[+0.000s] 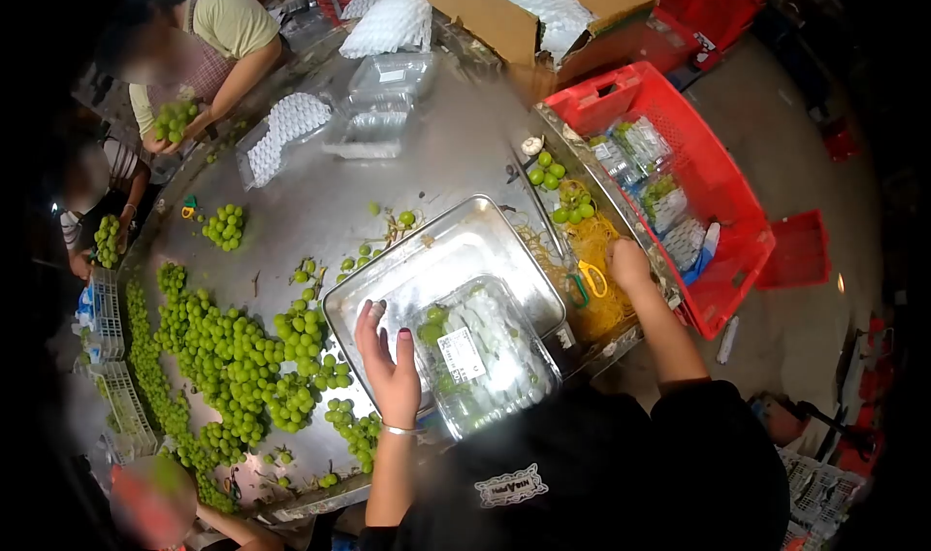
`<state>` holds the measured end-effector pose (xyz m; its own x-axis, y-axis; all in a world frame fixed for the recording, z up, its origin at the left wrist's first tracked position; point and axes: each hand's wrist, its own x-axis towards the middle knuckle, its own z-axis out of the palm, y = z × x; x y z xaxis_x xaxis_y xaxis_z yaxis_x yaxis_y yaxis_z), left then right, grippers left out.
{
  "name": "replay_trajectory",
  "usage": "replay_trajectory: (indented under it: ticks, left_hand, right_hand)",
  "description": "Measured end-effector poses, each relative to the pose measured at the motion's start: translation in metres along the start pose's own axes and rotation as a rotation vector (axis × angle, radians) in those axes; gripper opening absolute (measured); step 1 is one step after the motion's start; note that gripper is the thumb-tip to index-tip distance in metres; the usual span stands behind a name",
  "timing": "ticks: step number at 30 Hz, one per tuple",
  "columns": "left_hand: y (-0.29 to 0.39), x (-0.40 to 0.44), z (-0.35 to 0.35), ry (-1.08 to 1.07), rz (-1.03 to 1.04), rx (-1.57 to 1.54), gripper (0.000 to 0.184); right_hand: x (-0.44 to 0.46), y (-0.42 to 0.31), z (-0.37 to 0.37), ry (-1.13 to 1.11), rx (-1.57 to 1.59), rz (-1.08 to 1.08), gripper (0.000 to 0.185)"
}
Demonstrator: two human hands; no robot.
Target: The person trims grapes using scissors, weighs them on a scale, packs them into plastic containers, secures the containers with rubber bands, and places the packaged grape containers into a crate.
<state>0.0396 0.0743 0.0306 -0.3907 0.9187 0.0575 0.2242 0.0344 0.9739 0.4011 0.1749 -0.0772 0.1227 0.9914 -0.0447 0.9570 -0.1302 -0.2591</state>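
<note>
A clear plastic box of green grapes (504,357), with a white label and white foam netting inside, rests on a shiny metal tray (427,250). My left hand (391,372) is open at the box's left side, fingers stretched over the tray; whether it touches the box I cannot tell. To the right, my right hand (630,264) has its fingers curled down at the edge of a heap of yellow rubber bands (606,313). What those fingers hold, if anything, is hidden. Scissors with yellow and green handles (592,281) lie on the bands, close to that hand.
Bunches of green grapes (233,367) cover the table's left part. A red crate (722,192) with packed boxes stands at the right. Empty clear boxes (373,129), foam netting (291,129) and a cardboard box (485,13) are at the back. Co-workers hold grapes at the left.
</note>
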Motion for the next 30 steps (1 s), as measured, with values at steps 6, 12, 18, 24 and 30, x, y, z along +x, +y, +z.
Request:
replay_trajectory:
  ticks: [6, 12, 18, 24, 30]
  left_hand:
    - [0.049, 0.002, 0.035, -0.346, 0.224, 0.027, 0.035]
    - [0.057, 0.001, 0.042, -0.565, -0.245, -0.996, 0.012]
    - [-0.011, 0.063, -0.018, -0.455, 0.519, 0.269, 0.03]
    - [-0.035, -0.05, -0.061, -0.513, 0.211, 0.352, 0.027]
    - [0.011, -0.031, 0.013, -0.521, -0.415, -0.266, 0.065]
  right_hand:
    - [-0.024, -0.06, -0.074, 0.145, 0.3, -0.247, 0.0]
    - [-0.067, -0.176, -0.121, -0.626, 1.715, -0.478, 0.008]
    - [0.005, -0.149, -0.048, -0.6, 1.35, -0.895, 0.02]
    - [-0.063, -0.111, -0.064, -0.558, 0.435, -0.925, 0.012]
    - [-0.075, -0.116, -0.094, -0.94, 1.881, 0.248, 0.064]
